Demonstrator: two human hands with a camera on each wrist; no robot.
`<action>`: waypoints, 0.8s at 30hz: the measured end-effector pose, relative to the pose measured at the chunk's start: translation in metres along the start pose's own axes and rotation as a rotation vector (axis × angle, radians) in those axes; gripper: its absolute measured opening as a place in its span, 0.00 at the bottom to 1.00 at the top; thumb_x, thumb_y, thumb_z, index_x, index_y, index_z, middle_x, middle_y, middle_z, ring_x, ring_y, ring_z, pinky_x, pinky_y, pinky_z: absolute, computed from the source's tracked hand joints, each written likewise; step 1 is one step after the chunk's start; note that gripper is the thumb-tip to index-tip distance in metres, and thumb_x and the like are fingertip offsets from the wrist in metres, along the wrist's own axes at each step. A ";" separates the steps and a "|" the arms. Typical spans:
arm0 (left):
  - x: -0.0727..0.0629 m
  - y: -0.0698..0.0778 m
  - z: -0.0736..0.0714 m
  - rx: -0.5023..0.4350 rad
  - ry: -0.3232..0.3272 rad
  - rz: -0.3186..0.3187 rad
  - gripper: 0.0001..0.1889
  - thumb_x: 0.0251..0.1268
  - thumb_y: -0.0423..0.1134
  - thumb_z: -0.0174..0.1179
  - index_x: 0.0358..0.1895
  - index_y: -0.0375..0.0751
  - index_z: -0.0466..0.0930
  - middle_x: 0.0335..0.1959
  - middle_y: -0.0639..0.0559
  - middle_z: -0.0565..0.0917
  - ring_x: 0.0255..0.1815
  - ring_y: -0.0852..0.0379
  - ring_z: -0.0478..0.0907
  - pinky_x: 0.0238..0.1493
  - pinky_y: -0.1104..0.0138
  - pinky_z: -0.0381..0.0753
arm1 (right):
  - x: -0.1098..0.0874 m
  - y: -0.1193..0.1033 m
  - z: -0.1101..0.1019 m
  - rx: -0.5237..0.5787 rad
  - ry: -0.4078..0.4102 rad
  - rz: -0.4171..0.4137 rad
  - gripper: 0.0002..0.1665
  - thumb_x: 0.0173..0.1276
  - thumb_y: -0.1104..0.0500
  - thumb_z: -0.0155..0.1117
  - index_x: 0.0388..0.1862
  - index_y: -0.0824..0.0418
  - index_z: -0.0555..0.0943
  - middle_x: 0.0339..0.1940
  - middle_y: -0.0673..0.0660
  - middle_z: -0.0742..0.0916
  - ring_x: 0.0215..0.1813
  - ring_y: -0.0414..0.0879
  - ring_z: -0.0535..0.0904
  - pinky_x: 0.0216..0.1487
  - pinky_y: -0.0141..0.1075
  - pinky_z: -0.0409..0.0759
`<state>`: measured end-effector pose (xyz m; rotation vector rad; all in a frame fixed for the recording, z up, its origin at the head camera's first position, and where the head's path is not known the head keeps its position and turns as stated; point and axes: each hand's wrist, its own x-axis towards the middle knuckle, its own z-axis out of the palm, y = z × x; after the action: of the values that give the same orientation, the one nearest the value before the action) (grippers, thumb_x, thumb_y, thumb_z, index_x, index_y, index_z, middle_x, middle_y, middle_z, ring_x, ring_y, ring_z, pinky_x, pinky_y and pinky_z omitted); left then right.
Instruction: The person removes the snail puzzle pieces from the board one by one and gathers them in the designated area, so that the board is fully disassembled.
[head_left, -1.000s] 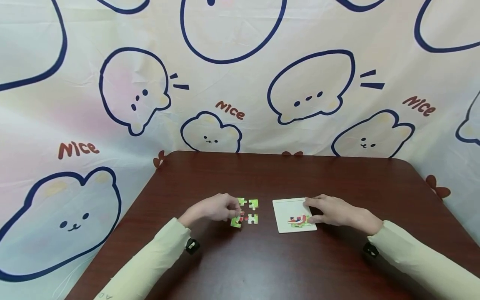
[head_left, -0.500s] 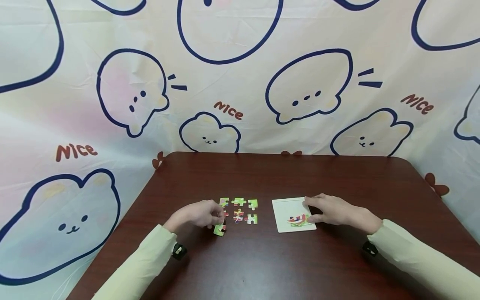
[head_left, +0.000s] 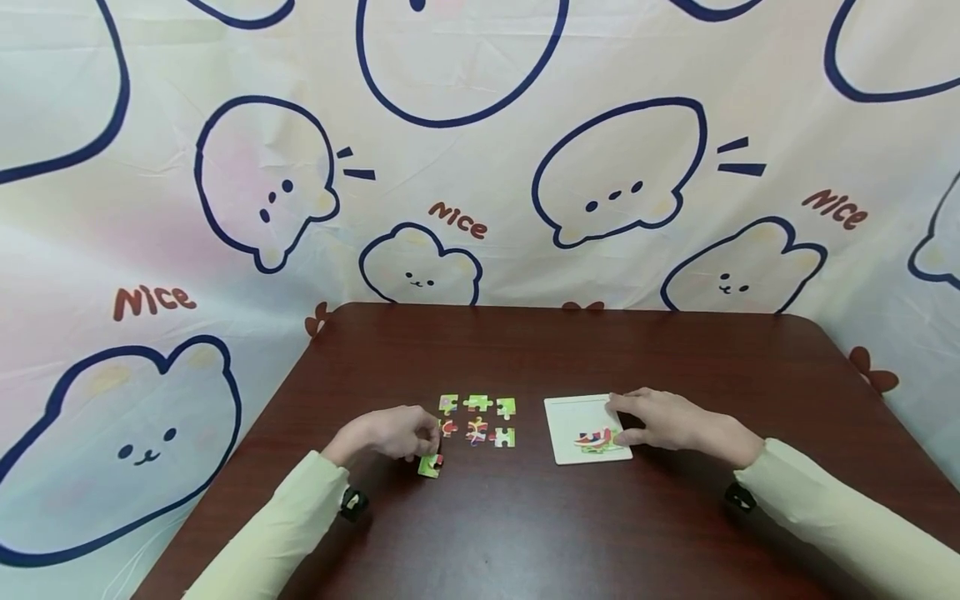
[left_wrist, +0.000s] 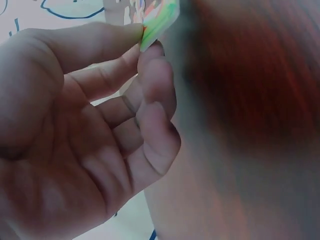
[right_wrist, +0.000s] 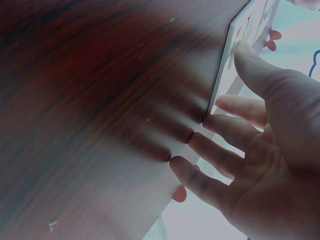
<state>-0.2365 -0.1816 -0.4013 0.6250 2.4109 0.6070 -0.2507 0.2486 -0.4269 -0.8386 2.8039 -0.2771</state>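
Note:
In the head view my left hand (head_left: 405,432) pinches a green jigsaw puzzle piece (head_left: 430,466) between thumb and forefinger, low over the table; the left wrist view shows the thumb and fingertips around this piece (left_wrist: 159,25). Several other jigsaw pieces, such as a red and green one (head_left: 477,431), lie in rows just right of that hand. On the right, my right hand (head_left: 670,421) rests on a white puzzle board (head_left: 567,425), thumb and fingertips at its right edge. A red and green picture part (head_left: 597,441) sits on the board, partly behind the thumb.
The dark brown wooden table (head_left: 480,533) carries everything. Behind it and at both sides hangs a pale curtain (head_left: 480,175) with bear drawings.
My left hand has moved left with the puzzle piece, away from the others, uncovering the left column of pieces. My right hand stays on the board.

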 end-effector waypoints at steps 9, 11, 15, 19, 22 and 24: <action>0.011 0.005 0.011 0.014 0.066 -0.035 0.08 0.68 0.32 0.59 0.29 0.47 0.79 0.26 0.56 0.79 0.23 0.58 0.76 0.25 0.67 0.73 | -0.001 -0.001 -0.001 -0.001 0.009 -0.007 0.33 0.63 0.43 0.68 0.64 0.56 0.77 0.68 0.61 0.78 0.65 0.61 0.74 0.59 0.58 0.75; 0.011 0.006 0.011 0.039 0.078 -0.038 0.08 0.68 0.34 0.60 0.29 0.47 0.79 0.25 0.56 0.79 0.23 0.58 0.76 0.25 0.67 0.73 | -0.001 -0.001 -0.001 -0.002 0.011 -0.006 0.33 0.63 0.43 0.69 0.64 0.56 0.77 0.68 0.61 0.78 0.65 0.61 0.74 0.59 0.58 0.74; 0.011 0.010 0.010 0.099 0.090 -0.031 0.07 0.67 0.35 0.61 0.29 0.47 0.79 0.25 0.56 0.80 0.22 0.59 0.77 0.24 0.67 0.73 | -0.001 -0.001 -0.001 -0.002 0.009 -0.002 0.33 0.63 0.43 0.68 0.64 0.55 0.77 0.68 0.61 0.78 0.66 0.61 0.74 0.60 0.58 0.74; 0.011 0.014 0.011 0.173 0.104 -0.026 0.07 0.67 0.36 0.62 0.29 0.47 0.80 0.23 0.57 0.80 0.22 0.61 0.74 0.26 0.67 0.71 | 0.000 -0.001 -0.001 -0.001 0.002 0.000 0.34 0.63 0.42 0.68 0.65 0.55 0.77 0.68 0.60 0.78 0.66 0.61 0.74 0.60 0.58 0.74; 0.012 0.017 0.012 0.227 0.115 -0.039 0.06 0.66 0.38 0.64 0.29 0.47 0.80 0.23 0.58 0.79 0.23 0.62 0.72 0.28 0.67 0.70 | 0.000 0.000 -0.001 0.001 -0.002 -0.002 0.34 0.63 0.42 0.68 0.65 0.55 0.77 0.68 0.60 0.78 0.66 0.61 0.74 0.60 0.58 0.74; 0.012 0.019 0.012 0.247 0.116 -0.058 0.06 0.64 0.39 0.65 0.30 0.46 0.78 0.24 0.58 0.78 0.24 0.61 0.72 0.29 0.66 0.70 | 0.000 0.000 0.000 0.001 -0.003 -0.001 0.34 0.62 0.42 0.69 0.65 0.55 0.77 0.68 0.60 0.78 0.66 0.61 0.74 0.60 0.58 0.74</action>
<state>-0.2321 -0.1564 -0.4048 0.6324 2.6270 0.3319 -0.2510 0.2487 -0.4265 -0.8393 2.8002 -0.2778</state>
